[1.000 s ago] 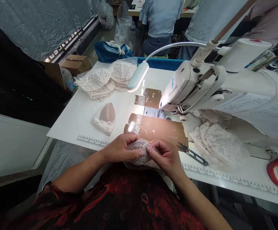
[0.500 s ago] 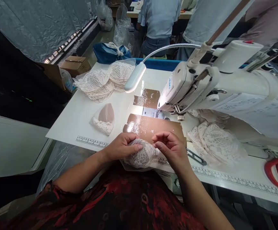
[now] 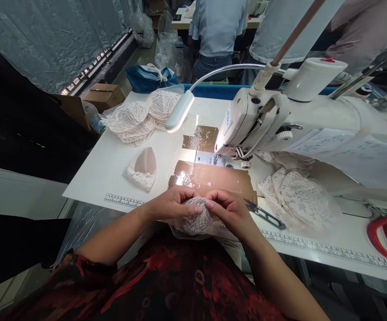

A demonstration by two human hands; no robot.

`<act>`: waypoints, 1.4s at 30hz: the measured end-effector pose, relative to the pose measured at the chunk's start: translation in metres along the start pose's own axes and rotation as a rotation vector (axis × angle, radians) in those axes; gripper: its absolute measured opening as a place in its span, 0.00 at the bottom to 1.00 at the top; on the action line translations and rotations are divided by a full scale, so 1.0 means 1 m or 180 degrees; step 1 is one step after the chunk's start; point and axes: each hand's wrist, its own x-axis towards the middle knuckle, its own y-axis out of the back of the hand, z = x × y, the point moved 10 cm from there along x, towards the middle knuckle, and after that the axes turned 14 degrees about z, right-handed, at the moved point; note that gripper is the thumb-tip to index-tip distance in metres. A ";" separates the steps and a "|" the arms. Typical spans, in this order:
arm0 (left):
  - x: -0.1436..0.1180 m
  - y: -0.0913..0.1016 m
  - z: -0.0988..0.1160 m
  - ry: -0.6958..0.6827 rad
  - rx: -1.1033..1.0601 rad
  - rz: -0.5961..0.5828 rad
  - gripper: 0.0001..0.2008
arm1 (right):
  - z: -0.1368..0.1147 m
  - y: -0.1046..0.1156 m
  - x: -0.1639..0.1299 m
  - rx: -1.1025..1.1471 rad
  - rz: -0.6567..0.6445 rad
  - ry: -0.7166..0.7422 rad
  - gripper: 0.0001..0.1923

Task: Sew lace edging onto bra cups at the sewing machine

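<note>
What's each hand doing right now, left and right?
Left hand: closed on the lace bra cup, thumb on top.
Right hand: closed, fingertips pinching the same lace bra cup at its top edge.

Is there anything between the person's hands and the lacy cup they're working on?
Nothing visible. The left hand and right hand both pinch the lace cup directly at the table's near edge. The snips lie off to the right, apart.

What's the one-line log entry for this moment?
left hand: grips lace cup | right hand: pinches cup's top edge | thread snips: on table, right of hands | sewing machine: untouched
</note>
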 end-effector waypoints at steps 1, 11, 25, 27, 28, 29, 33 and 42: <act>0.002 0.000 -0.002 0.0075 -0.0078 0.0048 0.15 | 0.002 0.000 0.000 0.0079 -0.0013 -0.0075 0.14; 0.017 0.032 -0.011 0.0223 -0.0656 0.1183 0.21 | 0.024 0.033 0.010 0.0335 0.0430 -0.0408 0.15; 0.092 -0.032 0.030 -0.2001 0.4847 0.1209 0.12 | -0.016 0.056 0.046 -0.2136 0.0475 0.0848 0.13; 0.086 -0.042 0.023 -0.1929 0.4928 0.1158 0.12 | -0.012 0.045 0.053 -0.2504 0.0407 0.0964 0.15; 0.081 -0.042 0.024 -0.1876 0.4942 0.1146 0.12 | -0.007 0.041 0.054 -0.2730 0.0384 0.0965 0.16; 0.075 -0.041 0.027 -0.1822 0.4907 0.1088 0.12 | -0.002 0.038 0.055 -0.2971 0.0359 0.0951 0.16; 0.057 -0.035 0.041 -0.1611 0.4016 0.0222 0.16 | 0.007 0.028 0.049 -0.3668 0.0197 0.1149 0.15; 0.073 -0.004 0.039 -0.2700 0.3860 0.0923 0.16 | 0.011 0.025 0.049 -0.4079 0.0305 0.1279 0.19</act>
